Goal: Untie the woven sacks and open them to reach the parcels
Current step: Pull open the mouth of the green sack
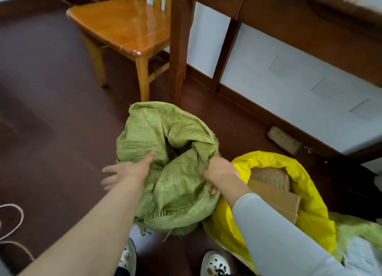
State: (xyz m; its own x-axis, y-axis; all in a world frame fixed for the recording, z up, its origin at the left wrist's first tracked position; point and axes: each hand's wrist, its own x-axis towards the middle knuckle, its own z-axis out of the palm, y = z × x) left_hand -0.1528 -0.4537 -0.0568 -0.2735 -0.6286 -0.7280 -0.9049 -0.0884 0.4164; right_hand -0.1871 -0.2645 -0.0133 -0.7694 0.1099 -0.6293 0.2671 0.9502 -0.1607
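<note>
Fingers of the right hand clenched round a bunched fold of the green sack, at the near right of its rim. Left hand released, fingers spread and blurred, grasping nothing; its thumb side presses on the sack's left wall. Green sack stands on the floor right in front of the person, between the shoes and the table leg. No tie seen on it. Mouth is slack and crumpled, only a small dark gap at the middle, contents hidden.

Step in hand, by my read: spread this mouth wide. To do it well, the left hand should take hold of the rim opposite the right, not just push the wall. Then both pull apart and fold the rim outward and down so the mouth holds open. Grip the hem, not the frayed threads at the near edge; the woven cloth there looks likely to ravel. Pull level so the sack does not tip.

Yellow sack touches it on the right, already open, rim rolled, a cardboard box and a brown parcel showing inside. Wooden chair beyond. Loose cord on the floor at far left.
</note>
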